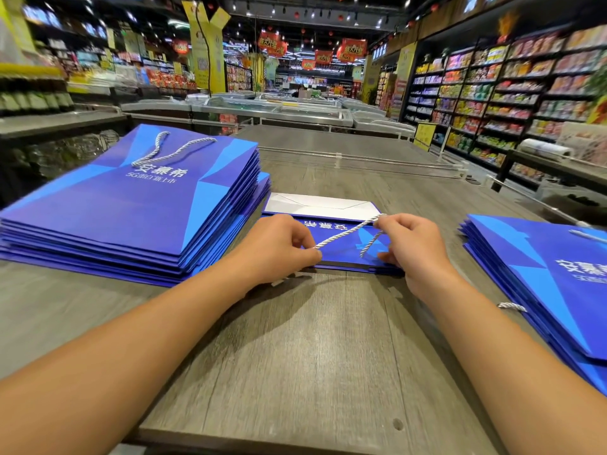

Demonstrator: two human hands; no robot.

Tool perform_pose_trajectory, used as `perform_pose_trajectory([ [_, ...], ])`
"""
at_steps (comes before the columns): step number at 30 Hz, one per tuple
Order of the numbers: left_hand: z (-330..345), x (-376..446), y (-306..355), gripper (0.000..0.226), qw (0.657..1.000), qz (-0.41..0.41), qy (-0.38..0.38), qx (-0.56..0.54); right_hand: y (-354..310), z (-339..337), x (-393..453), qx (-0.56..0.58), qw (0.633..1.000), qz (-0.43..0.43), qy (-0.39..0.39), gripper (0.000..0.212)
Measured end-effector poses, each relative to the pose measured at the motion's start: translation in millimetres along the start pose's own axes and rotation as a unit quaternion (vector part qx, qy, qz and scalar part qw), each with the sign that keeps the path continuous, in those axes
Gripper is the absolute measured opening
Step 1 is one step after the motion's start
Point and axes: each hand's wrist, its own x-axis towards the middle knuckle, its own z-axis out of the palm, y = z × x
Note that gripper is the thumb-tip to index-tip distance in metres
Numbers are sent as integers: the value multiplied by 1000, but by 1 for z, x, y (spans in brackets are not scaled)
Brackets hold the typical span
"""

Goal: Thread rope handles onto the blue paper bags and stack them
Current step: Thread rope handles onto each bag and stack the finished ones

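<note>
A flat blue paper bag (345, 251) with white lettering lies in the middle of the grey table, its white base fold (315, 205) turned away from me. A white twisted rope handle (345, 233) stretches across it. My left hand (279, 247) pinches one end of the rope at the bag's near edge. My right hand (410, 247) grips the other part of the rope, and a short end hangs down from it. On the left stands a tall stack of blue bags (131, 208), the top one with a rope handle (170, 149) on it.
A second stack of blue bags (542, 290) lies at the right edge, with a rope end (510, 306) sticking out. The grey wooden table (312, 356) runs forward to freezer chests (279, 110). Shelves of goods (509, 93) line the right side.
</note>
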Motion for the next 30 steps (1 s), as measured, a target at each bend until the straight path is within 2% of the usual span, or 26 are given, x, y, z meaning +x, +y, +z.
perform_pose_trajectory([
  [3,-3,0,0,22,992,-14,16,-127,2,1,1,-21,999,-29,3,12],
  [5,-5,0,1,20,970,-32,33,-241,2,3,-1,-48,997,-67,7,4],
  [7,-7,0,3,18,945,-53,48,-319,1,3,-3,-84,989,-116,19,15],
  [9,-11,0,5,15,916,-75,47,-390,-6,3,-10,-112,978,-171,36,16],
  [11,-13,0,7,16,891,-93,40,-442,-13,3,-16,-88,974,-211,-3,9],
  [15,-14,0,10,17,864,-106,31,-490,-14,11,-28,-128,956,-219,-147,10],
  [20,-14,1,8,17,858,-96,24,-503,-9,18,-30,-184,935,-215,-212,6],
  [22,-13,2,7,17,856,-91,22,-508,-8,18,-30,-201,929,-221,-218,11],
  [24,-11,3,4,18,878,-82,39,-469,-8,18,-31,-188,934,-213,-216,16],
  [27,-7,8,-6,26,973,-43,98,-204,-12,17,-31,-118,960,-173,-185,14],
  [28,-5,9,-10,27,989,-46,94,-107,-14,16,-31,-92,969,-153,-171,13],
  [30,-5,10,-17,29,997,-70,33,30,-16,12,-29,-56,980,-116,-149,15],
])
